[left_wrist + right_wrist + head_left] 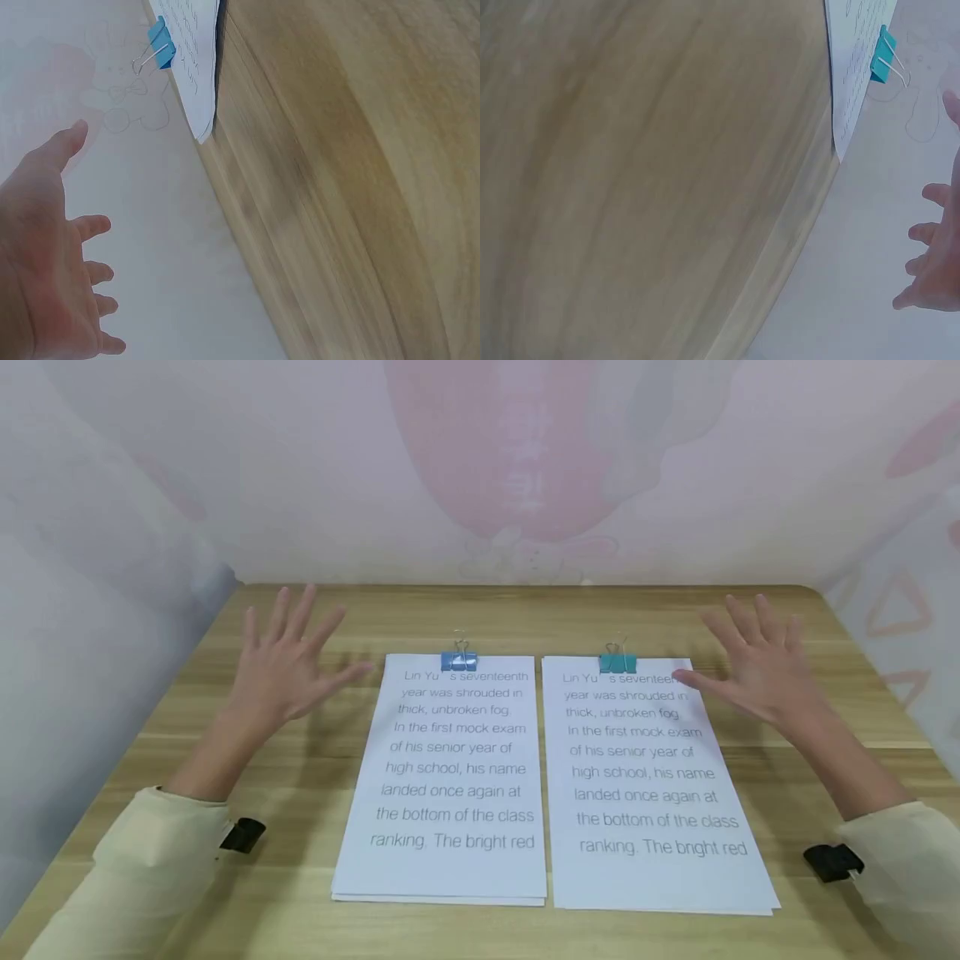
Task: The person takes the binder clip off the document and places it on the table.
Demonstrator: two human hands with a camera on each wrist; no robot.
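Both hands up off the table (300, 927), nothing held. My left hand (288, 664) hovers left of the left stack of paper (450, 777), fingers spread wide and straight, thumb tip pointing toward the stack's upper corner. My right hand (753, 664) mirrors it to the right of the right stack of paper (652, 785), fingers also splayed; its thumb crosses over the stack's top right corner in the head view, and I cannot tell whether it touches the sheet or floats above it.

The two stacks lie side by side in the middle of the table, long edges just beside each other, printed text facing me. A blue clip (459, 660) bites the top edge of the left stack, a teal clip (618, 662) the top edge of the right one. The wire handles of both are thin and faint from above.

Left wrist view: only one corner of the paper and the blue clip (160, 43) show at the top, the rest cut off; my fingers (90, 225) sit against the pale wall, wood blurred. Right wrist view: a sliver of sheet and the teal clip (883, 64), my fingertips (922, 232) cropped at the frame's edge.

Cream sleeves cover both forearms; a black strap sits at each wrist, mostly hidden.
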